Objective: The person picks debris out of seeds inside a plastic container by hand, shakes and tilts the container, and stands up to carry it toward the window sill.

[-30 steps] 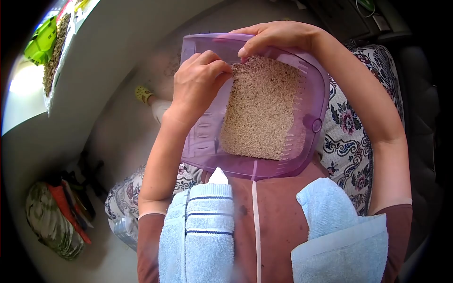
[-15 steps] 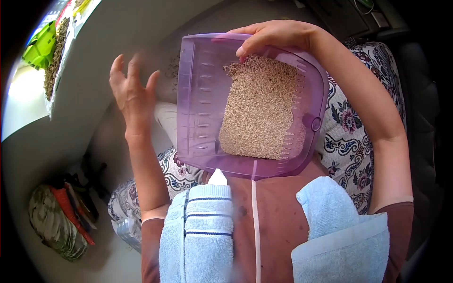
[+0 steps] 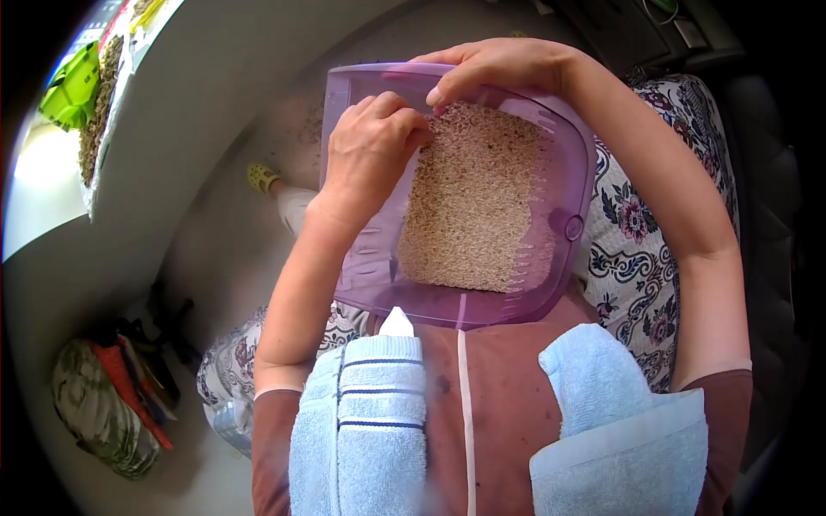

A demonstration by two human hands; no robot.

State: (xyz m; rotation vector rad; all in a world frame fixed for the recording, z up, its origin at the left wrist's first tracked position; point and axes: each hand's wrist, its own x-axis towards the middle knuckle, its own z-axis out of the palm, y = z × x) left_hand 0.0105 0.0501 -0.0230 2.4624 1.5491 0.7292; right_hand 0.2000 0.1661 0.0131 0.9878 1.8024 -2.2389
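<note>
At the far left, a bright green thing [image 3: 73, 86] has tiny dark marks, too blurry to read. Next comes the left hand [image 3: 379, 138], over the tray by the top left corner of the grain, with its fingers bent in; I cannot tell if it has any bits in its grip. The purple tray [image 3: 368, 245] is over the person's lap, its near edge by the brown shirt [image 3: 495, 378]. It looks like stiff, thin, smooth plastic, so it may slip or crack; the rim seems the best place to grab. The tan grain [image 3: 477, 202] lies in the tray, and looks dry, loose, light and easy to spill. The right hand [image 3: 495, 69] grips the far rim, with 1 thumb inside. On the tray's right side is 1 round mark [image 3: 575, 227], with no words I can read.
</note>
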